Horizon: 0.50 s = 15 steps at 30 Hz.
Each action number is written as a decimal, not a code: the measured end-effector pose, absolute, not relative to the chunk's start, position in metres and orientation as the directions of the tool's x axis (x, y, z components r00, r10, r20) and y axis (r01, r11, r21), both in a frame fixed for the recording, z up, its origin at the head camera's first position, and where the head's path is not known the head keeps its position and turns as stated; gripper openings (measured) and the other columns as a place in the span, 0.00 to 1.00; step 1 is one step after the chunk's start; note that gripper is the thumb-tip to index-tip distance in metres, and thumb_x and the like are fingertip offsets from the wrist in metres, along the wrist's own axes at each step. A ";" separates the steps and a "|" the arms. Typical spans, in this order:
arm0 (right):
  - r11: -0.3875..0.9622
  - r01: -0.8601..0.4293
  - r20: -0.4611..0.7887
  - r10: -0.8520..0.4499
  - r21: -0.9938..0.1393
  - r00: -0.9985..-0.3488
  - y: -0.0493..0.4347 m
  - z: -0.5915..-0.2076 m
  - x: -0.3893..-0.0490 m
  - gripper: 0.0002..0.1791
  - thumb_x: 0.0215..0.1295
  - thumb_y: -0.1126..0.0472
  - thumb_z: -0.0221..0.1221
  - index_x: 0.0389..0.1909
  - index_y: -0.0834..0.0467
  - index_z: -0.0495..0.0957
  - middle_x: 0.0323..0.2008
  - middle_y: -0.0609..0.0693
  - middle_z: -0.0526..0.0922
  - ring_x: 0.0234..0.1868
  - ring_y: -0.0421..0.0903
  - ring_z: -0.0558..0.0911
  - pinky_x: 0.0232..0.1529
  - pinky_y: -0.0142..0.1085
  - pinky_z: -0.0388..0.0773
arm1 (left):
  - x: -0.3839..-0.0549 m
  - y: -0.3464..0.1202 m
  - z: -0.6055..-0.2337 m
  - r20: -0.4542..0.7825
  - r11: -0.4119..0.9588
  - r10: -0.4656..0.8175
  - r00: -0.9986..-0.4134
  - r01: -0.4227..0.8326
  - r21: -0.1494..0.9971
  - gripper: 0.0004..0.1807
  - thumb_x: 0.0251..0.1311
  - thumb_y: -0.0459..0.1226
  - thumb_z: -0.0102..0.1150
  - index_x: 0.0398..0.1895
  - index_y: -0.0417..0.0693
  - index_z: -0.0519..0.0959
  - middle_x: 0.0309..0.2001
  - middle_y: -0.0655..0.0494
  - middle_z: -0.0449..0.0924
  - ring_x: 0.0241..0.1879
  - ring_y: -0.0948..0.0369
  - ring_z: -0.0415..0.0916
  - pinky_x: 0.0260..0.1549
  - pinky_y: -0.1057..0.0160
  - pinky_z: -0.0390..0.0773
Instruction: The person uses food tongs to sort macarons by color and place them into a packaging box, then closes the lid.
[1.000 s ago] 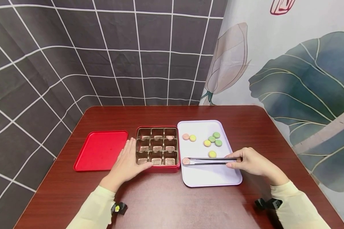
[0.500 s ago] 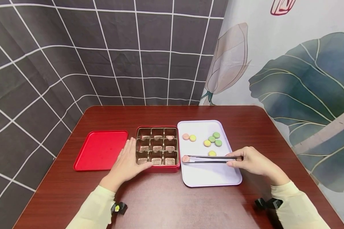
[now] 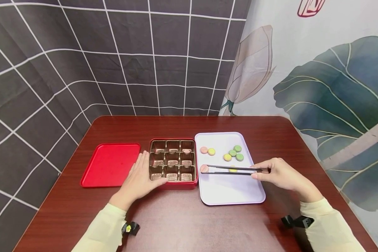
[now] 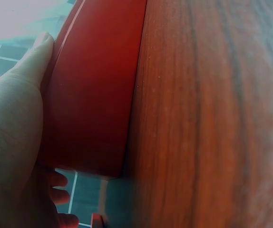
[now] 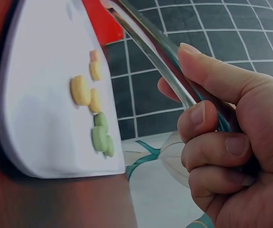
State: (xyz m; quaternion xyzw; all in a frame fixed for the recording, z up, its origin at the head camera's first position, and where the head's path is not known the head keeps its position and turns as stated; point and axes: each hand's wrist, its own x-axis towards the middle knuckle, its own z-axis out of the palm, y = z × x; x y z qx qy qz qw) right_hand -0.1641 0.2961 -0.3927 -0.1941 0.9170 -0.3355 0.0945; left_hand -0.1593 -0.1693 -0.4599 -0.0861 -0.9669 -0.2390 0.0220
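Observation:
My right hand [image 3: 280, 175] grips a pair of metal tongs [image 3: 226, 173], thumb above and fingers curled below in the right wrist view. Between the tong tips sits a pink macaron [image 3: 204, 169], held over the left side of the white tray [image 3: 230, 194]. Just left of it stands a red box [image 3: 179, 186] with a gold insert of several compartments. One pink macaron [image 3: 187, 151] lies in its far right compartment. My left hand [image 3: 140, 178] rests against the box's near left corner, fingers straight along the side, thumb at the front rim.
Farther back on the tray lie another pink macaron [image 3: 204, 150], yellow macarons [image 3: 211, 152] and green macarons [image 3: 237, 148]. One more yellow macaron is partly hidden behind the tongs. A flat red lid [image 3: 113, 164] lies on the wooden table [image 3: 189, 224], left of the box.
My right hand has brought the tong arms closer together on the pink macaron and moved it up and slightly away from me. The left hand and box stay put.

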 end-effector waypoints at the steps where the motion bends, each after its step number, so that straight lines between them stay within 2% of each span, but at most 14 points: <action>1: 0.701 -0.289 -0.042 -0.414 -0.651 -0.909 0.296 -0.391 -0.165 0.18 0.53 0.53 0.71 0.43 0.59 0.86 0.12 0.39 0.69 0.15 0.34 0.60 0.13 0.31 0.59 | -0.159 -0.169 -0.460 0.083 0.871 0.155 -0.984 0.176 0.458 0.67 0.44 0.71 0.59 0.75 0.35 0.44 0.75 0.39 0.42 0.74 0.45 0.40 0.68 0.42 0.49; 8: 0.705 -0.285 -0.034 -0.402 -0.649 -0.915 0.293 -0.378 -0.169 0.18 0.53 0.54 0.71 0.44 0.57 0.86 0.13 0.40 0.64 0.14 0.36 0.60 0.12 0.32 0.59 | -0.158 -0.169 -0.458 0.066 0.871 0.155 -0.986 0.168 0.461 0.67 0.45 0.71 0.59 0.75 0.36 0.43 0.75 0.40 0.42 0.74 0.45 0.39 0.68 0.41 0.48; 15: 0.696 -0.309 -0.019 -0.420 -0.648 -0.907 0.283 -0.371 -0.178 0.20 0.54 0.50 0.70 0.44 0.57 0.86 0.13 0.41 0.67 0.14 0.36 0.60 0.12 0.32 0.59 | -0.158 -0.169 -0.457 0.070 0.875 0.155 -0.985 0.170 0.453 0.67 0.45 0.72 0.58 0.75 0.36 0.44 0.75 0.40 0.42 0.74 0.46 0.39 0.67 0.40 0.48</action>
